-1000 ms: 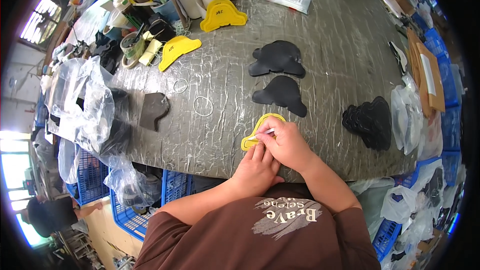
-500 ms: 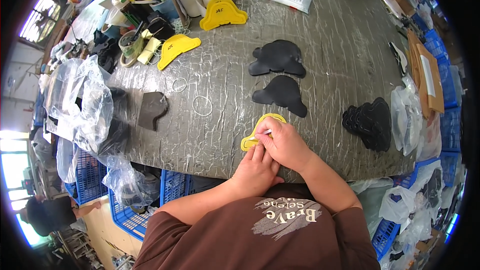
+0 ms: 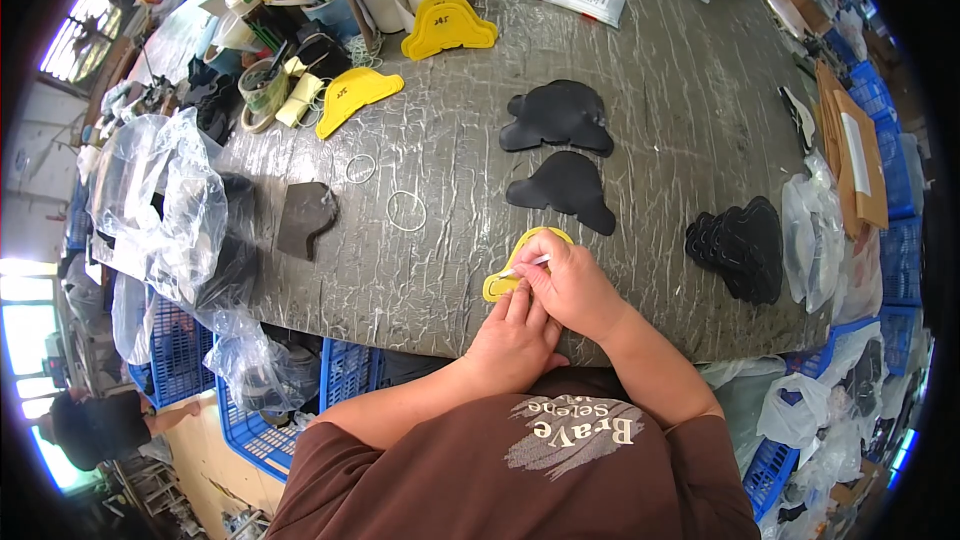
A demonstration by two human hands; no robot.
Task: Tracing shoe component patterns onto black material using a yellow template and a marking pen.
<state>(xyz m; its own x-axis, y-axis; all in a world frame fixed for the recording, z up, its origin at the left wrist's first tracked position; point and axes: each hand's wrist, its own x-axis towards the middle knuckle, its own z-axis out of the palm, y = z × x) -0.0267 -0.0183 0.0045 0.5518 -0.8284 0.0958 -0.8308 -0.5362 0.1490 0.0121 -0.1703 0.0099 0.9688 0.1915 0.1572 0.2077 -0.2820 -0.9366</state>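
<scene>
At the near edge of the table a yellow curved template [image 3: 494, 289] lies with a slot along its outline, its right part covered by my hands. My right hand [image 3: 568, 285] pinches a slim white pen [image 3: 541, 259], its tip down at the template's left lobe. Beside it my left hand [image 3: 515, 340] has its fingers stretched out and laid on the template's near edge. Whatever is under the template is hidden. Just beyond lie a black cut piece [image 3: 560, 190] and a thicker black piece or stack [image 3: 556, 117] of similar shape.
A pile of black pieces [image 3: 735, 248] sits to the right, a dark offcut [image 3: 307, 220] to the left near two pale rubber bands [image 3: 406, 210]. More yellow templates [image 3: 449, 28] lie farther off by cups and tools. Plastic bags [image 3: 165, 205] and blue crates [image 3: 255, 430] flank the table.
My right hand has turned slightly, and more of the white pen shows above the fingers. The pen tip has shifted a little on the template's left lobe. My left hand stays put.
</scene>
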